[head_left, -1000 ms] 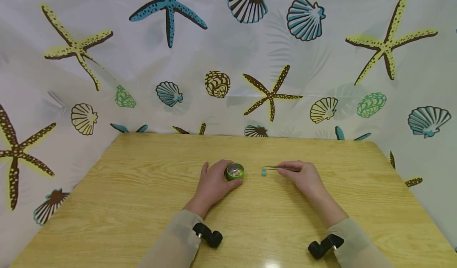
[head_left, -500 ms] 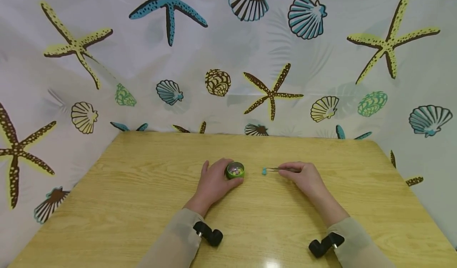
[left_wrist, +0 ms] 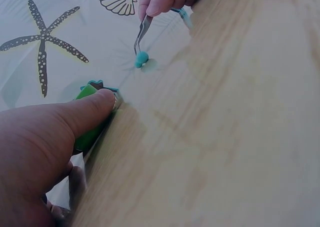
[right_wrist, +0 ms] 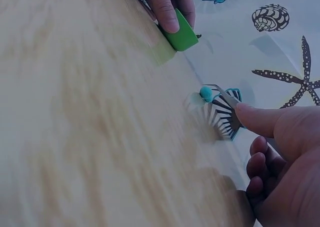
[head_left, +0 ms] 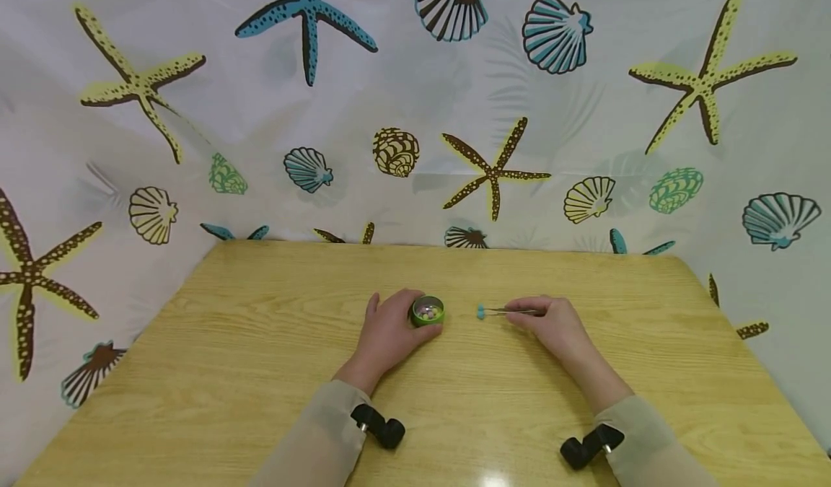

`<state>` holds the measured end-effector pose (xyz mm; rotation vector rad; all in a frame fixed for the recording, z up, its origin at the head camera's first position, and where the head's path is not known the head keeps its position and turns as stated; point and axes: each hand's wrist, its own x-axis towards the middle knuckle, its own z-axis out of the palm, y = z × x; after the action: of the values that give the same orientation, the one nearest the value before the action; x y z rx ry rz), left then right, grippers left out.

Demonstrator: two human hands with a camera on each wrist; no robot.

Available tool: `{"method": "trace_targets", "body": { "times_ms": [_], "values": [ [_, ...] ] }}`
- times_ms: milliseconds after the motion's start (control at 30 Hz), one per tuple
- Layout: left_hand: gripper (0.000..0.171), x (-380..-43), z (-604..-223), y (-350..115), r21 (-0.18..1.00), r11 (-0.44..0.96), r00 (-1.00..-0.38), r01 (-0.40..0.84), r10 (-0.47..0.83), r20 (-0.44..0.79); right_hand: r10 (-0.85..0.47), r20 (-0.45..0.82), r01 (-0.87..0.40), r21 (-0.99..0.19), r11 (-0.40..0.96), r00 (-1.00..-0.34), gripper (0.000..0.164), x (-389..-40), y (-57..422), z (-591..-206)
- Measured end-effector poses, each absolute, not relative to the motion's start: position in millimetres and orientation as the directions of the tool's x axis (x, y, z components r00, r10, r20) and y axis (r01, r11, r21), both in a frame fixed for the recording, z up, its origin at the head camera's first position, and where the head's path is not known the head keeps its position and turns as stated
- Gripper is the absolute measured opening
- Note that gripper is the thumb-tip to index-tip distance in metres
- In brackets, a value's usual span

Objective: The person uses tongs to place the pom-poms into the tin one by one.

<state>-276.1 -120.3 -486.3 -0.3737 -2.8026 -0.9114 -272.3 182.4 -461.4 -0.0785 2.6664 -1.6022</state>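
My left hand [head_left: 389,333] grips a small round green tin [head_left: 428,322] from its left side, the thumb along the near wall. Several small pale and yellow beads [head_left: 428,314] lie inside it. To the right, my right hand [head_left: 552,323] pinches a pair of metal tweezers [head_left: 503,311], bent at the tips and pointing left. Right at those tips are small turquoise beads [head_left: 480,312] on the table. The left wrist view shows a rounded turquoise bead [left_wrist: 142,57] with a smaller turquoise bit against it. In the right wrist view the tips overlap the turquoise bead [right_wrist: 206,93].
A light wooden table [head_left: 311,285] lies under both hands. Behind it and at its sides hangs a white cloth [head_left: 363,205] printed with starfish and shells. A black camera mount [head_left: 379,426] sits on the left sleeve, another black mount [head_left: 591,446] on the right.
The tweezer tips have come down from just behind the turquoise beads to beside them, and the two prongs now show apart. The left hand and the tin have stayed put.
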Motion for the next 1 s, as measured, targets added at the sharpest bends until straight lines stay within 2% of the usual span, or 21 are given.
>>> {"method": "trace_targets", "body": {
  "times_ms": [1000],
  "values": [
    [0.062, -274.8, -491.3, -121.1, 0.556, 0.782, -0.957, 0.281, 0.184, 0.225, -0.042, -0.008, -0.015, -0.862, 0.506, -0.999, 0.020, -270.2, 185.4, -467.0]
  ]
}}
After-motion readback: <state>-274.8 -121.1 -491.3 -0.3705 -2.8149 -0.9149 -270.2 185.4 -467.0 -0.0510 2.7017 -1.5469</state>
